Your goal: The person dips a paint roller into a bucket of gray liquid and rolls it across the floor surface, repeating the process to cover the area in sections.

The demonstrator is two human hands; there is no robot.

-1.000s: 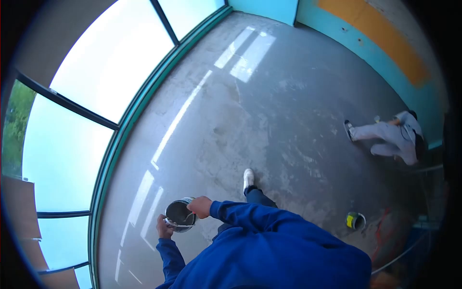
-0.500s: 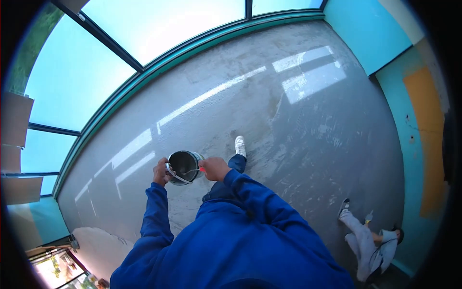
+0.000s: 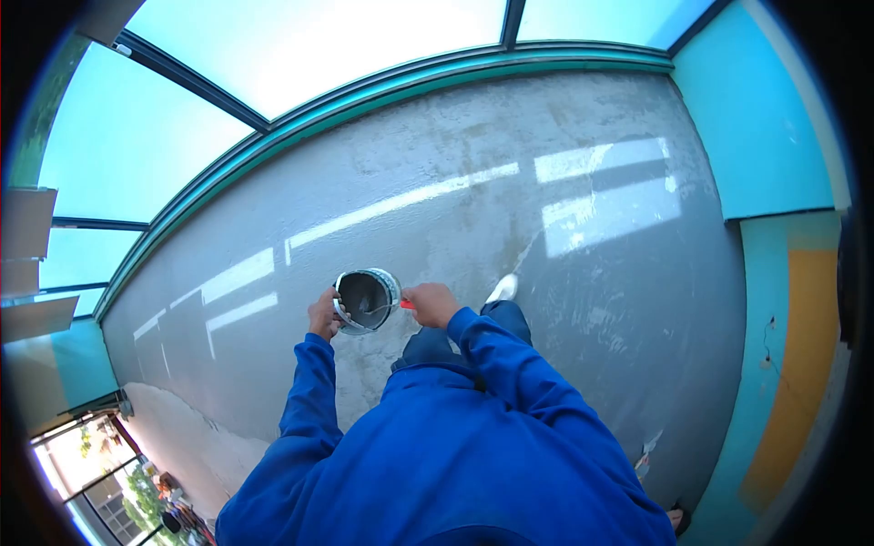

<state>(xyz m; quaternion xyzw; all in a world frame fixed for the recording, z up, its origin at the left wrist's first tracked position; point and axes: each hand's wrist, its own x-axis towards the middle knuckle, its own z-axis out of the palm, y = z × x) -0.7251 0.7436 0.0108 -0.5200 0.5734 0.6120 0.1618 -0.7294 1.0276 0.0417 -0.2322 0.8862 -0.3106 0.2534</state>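
A round bucket (image 3: 391, 289) with grey material inside is tilted in front of my body, its mouth facing me. My left hand (image 3: 324, 314) grips its rim on the left side. On the right, my right hand (image 3: 431, 304) is closed around the red handle (image 3: 407, 305) of a tool, whose metal part reaches into the bucket. The end of the tool in the grey material is hard to make out. Below and beyond the bucket lies the grey floor (image 3: 437, 218), partly wet and shiny.
Large windows (image 3: 309, 55) run along the far side above a teal ledge. A teal wall with an orange patch (image 3: 801, 300) stands at the right. My white shoe (image 3: 503, 288) is on the floor. Part of another person's foot (image 3: 678, 519) shows at the lower right.
The bucket and both hands have shifted slightly right and up in view. My shoe has moved right. The co-worker at the lower right has mostly left the view.
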